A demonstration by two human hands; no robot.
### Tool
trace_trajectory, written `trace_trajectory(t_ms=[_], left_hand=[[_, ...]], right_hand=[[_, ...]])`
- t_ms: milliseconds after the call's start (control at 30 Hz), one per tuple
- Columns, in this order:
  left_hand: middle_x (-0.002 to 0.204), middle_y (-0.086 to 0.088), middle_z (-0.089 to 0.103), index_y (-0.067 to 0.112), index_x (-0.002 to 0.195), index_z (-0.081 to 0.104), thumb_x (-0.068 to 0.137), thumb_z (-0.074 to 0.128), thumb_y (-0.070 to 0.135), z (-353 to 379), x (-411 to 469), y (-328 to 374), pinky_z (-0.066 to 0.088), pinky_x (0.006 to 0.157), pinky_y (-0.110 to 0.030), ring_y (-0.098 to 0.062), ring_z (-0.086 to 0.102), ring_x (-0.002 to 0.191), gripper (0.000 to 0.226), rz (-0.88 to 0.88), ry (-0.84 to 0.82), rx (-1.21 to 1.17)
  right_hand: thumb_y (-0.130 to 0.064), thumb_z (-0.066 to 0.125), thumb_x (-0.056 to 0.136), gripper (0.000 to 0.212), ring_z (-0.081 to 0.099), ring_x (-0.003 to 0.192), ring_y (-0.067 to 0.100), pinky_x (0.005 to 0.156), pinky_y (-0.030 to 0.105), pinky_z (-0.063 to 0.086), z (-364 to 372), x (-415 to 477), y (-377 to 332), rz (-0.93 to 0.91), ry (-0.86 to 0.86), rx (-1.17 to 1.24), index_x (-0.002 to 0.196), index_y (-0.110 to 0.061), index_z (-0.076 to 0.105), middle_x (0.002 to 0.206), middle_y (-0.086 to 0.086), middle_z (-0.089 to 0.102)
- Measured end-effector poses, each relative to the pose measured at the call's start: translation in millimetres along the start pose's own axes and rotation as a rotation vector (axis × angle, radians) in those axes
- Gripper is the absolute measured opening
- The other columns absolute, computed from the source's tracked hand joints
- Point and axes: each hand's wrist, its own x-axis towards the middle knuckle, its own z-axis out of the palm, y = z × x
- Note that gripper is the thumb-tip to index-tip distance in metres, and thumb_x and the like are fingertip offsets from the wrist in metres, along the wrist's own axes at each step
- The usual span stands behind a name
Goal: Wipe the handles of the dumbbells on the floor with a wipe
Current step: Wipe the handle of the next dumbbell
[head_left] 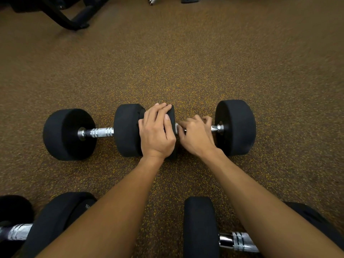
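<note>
While left hand [156,133] grips dumbbell head [172,113], right hand [197,135] clasps wipe [176,127] round handle [216,128].

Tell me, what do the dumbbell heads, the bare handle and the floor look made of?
Heads: matte black, no shine, likely rubber-coated. Handle: mirror-bright with ridged bands, probably chromed steel. Floor: brown with yellow flecks, grainy, probably rubber gym matting.
</note>
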Motion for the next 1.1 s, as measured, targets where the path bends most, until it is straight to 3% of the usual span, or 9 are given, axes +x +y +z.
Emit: trace_trajectory(t_ms=[233,367,567,700,800,1100], left_hand=[[0.139,0.007,0.065,0.021,0.133,0.069,0.107,0.043,0.023,0,-1,0,0.042,0.101,-0.038,-0.016,0.054,0.138,0.037,-0.007,-0.003,0.003],[0.14,0.006,0.065,0.021,0.133,0.069,0.107,0.042,0.023,-1,0,0,0.043,0.102,-0.04,-0.017,0.055,0.137,0.038,0.003,-0.002,0.007],[0.139,0.006,0.065,0.021,0.133,0.069,0.107,0.043,0.022,0,0,0,0.042,0.102,-0.039,-0.017,0.054,0.137,0.037,-0.001,-0.002,0.013],[0.139,0.006,0.065,0.021,0.133,0.07,0.107,0.044,0.021,1,-1,0,0.04,0.101,-0.037,-0.017,0.054,0.137,0.037,0.002,0.005,0.009],[0.139,0.006,0.065,0.022,0.133,0.07,0.107,0.044,0.021,1,0,0,0.039,0.101,-0.035,-0.016,0.054,0.137,0.037,-0.007,0.008,0.012],[0.14,0.007,0.065,0.022,0.134,0.069,0.107,0.045,0.021,2,0,-1,0.04,0.101,-0.036,-0.016,0.054,0.136,0.036,-0.005,0.005,0.013]], right_hand=[[-0.04,0.045,0.105,0.033,0.056,0.114,0.022,0.107,0.052,0.027,-4,-3,19,0.065,0.034,0.041,0.111,-0.03,0.077,0.113,-0.007,0.075],[-0.04,0.045,0.106,0.031,0.056,0.111,0.021,0.106,0.053,0.031,0,-1,9,-0.056,-0.015,0.06,0.111,-0.031,0.075,0.11,-0.009,0.074],[-0.043,0.052,0.104,0.03,0.058,0.112,0.017,0.105,0.051,0.031,2,-14,25,0.002,0.166,0.081,0.116,-0.033,0.077,0.114,-0.014,0.076],[-0.038,0.06,0.102,0.024,0.062,0.11,0.019,0.106,0.052,0.036,10,-20,17,-0.201,0.26,0.124,0.113,-0.029,0.08,0.116,-0.014,0.076],[-0.036,0.068,0.099,0.021,0.062,0.115,0.019,0.106,0.053,0.036,12,-25,34,-0.188,0.318,0.146,0.116,-0.031,0.08,0.121,-0.016,0.076],[-0.029,0.069,0.099,0.025,0.06,0.119,0.018,0.107,0.045,0.034,14,-26,32,-0.174,0.295,0.185,0.123,-0.028,0.077,0.126,-0.015,0.074]])
